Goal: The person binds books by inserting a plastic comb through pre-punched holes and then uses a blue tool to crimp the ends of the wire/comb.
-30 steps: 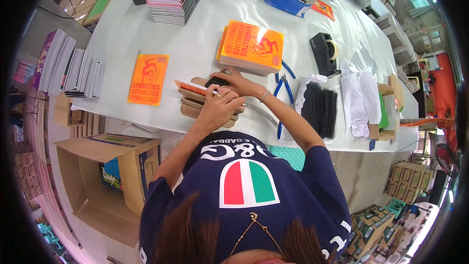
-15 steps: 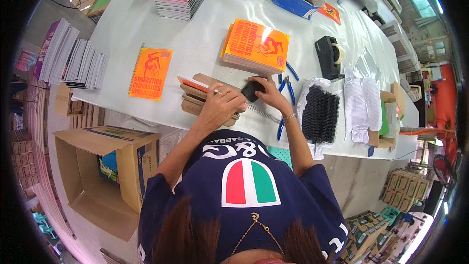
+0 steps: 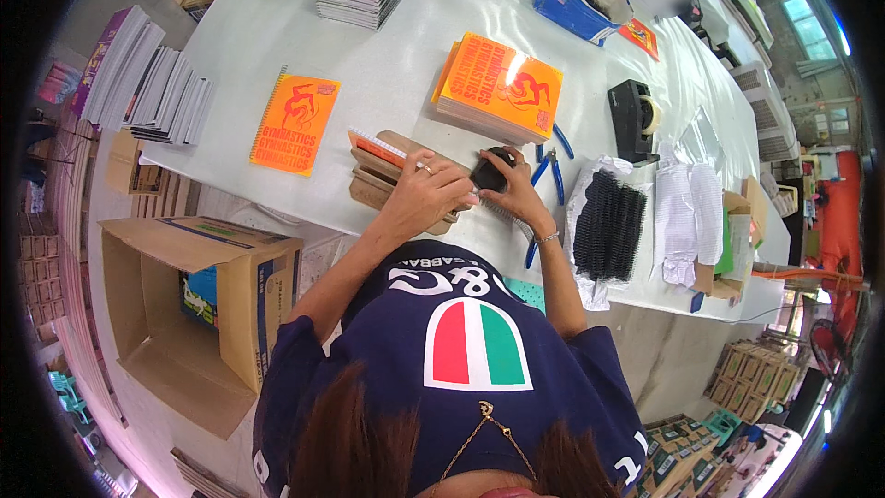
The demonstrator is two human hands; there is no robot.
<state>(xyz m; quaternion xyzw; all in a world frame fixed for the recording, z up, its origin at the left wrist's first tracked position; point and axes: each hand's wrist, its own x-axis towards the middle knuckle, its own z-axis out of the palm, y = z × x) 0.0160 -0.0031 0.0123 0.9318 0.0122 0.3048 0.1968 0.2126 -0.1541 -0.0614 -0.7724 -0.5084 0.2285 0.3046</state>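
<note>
A notebook with an orange cover (image 3: 376, 148) stands on edge in a slotted wooden holder (image 3: 369, 186) near the table's front edge. My left hand (image 3: 426, 192) is closed over the right end of this notebook, its fingertips meeting at the binding edge. Just right of them sits a small black rounded device (image 3: 490, 173), and my right hand (image 3: 518, 189) curls its fingers and thumb round it. A thin spiral coil (image 3: 502, 212) trails from between the hands toward the right; its inner end is hidden by my fingers.
Beyond the hands lies a stack of orange notebooks (image 3: 498, 88), with one notebook (image 3: 295, 124) at left. Blue-handled pliers (image 3: 556, 175), a tape dispenser (image 3: 631, 120) and black coils (image 3: 608, 226) lie to the right. An open carton (image 3: 189, 304) stands at lower left.
My right hand has turned on the black device, and its thumb has come in close to my left fingertips. The whole view has shifted slightly.
</note>
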